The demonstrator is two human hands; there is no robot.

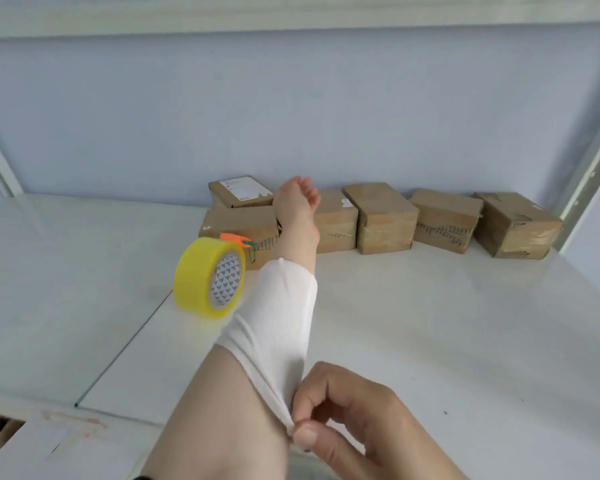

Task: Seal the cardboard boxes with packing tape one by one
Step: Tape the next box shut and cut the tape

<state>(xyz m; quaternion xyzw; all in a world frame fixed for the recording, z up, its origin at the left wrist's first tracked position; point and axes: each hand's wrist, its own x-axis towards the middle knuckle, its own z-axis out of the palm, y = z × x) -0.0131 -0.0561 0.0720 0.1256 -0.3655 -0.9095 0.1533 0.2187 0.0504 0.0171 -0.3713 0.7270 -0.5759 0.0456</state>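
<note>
Tape roll (209, 277) stands on edge, core facing right; right hand (347, 414) pinches sleeve (278, 320), left hand (297, 202) fingers loose.

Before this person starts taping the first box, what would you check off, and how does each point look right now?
1. Tape within reach: ok. The yellow tape roll stands on edge on the white table, beside the left forearm.
2. Boxes present: ok. The cardboard boxes sit in a row along the back wall.
3. Hands free: not ok. The right hand has a pinch grip on the white arm sleeve, and the left hand is stretched out toward the boxes, holding nothing.
4. Box pulled forward for taping: not ok.
5. Loose tape end ready: cannot tell, though an orange tab shows at the top of the roll.
</note>
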